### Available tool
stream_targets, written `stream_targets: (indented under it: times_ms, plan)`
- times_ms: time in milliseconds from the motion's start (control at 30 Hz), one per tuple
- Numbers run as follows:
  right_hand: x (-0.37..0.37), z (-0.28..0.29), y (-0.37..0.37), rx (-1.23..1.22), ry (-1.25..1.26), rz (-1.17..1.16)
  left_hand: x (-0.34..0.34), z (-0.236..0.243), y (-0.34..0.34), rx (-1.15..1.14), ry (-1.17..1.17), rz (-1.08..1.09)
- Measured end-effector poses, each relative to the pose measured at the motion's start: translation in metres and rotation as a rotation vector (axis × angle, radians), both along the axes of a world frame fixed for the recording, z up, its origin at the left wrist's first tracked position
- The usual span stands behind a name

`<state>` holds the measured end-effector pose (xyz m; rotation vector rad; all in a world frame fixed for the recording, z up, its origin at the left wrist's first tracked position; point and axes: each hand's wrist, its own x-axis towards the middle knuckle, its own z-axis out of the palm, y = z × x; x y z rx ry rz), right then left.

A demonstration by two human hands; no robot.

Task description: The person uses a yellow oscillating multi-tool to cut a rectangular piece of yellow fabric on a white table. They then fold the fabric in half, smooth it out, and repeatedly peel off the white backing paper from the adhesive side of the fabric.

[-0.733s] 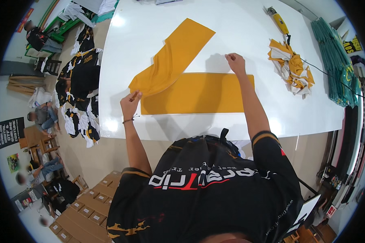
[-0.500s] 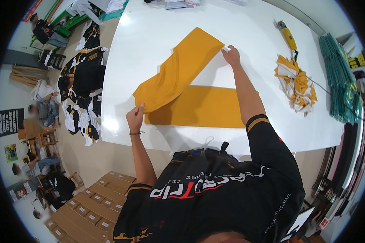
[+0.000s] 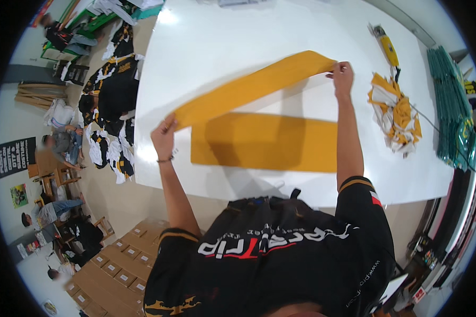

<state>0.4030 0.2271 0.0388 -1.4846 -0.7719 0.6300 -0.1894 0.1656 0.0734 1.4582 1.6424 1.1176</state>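
Note:
A long strip of mustard-yellow fabric (image 3: 254,82) is stretched between my hands, slanting up to the right above the white table. My left hand (image 3: 164,134) pinches its lower left corner. At the far right end, my right hand (image 3: 341,78) grips the other corner with closed fingers. Beneath and nearer to me, a second mustard-yellow fabric panel (image 3: 264,150) lies flat on the table, a broad rectangle with the shadow of the raised piece across it. My right forearm covers its right edge.
On the right of the white table (image 3: 211,47) lie a yellow electric fabric cutter (image 3: 387,50) with a cord and a heap of yellow and white scraps (image 3: 394,113). Green packaged bundles (image 3: 449,105) line the right edge. Cardboard boxes (image 3: 111,269) and several people stand or sit to the left.
My right hand has moved right and my left hand slightly left and up. The folded, rumpled fabric between them is now drawn out into a straighter strip.

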Motion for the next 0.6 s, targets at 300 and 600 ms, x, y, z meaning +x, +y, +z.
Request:
stream_targets:
  times_ms: [300,600]
  plan:
    - [-0.004,0.019,-0.270,-0.163,-0.087,-0.120,0.001,-0.018,-0.023,-0.226,-0.174,-0.216]
    - [-0.037,-0.039,-0.349,-0.379,-0.659,-0.114,0.007,-0.053,-0.071,-0.180,0.359,-0.302]
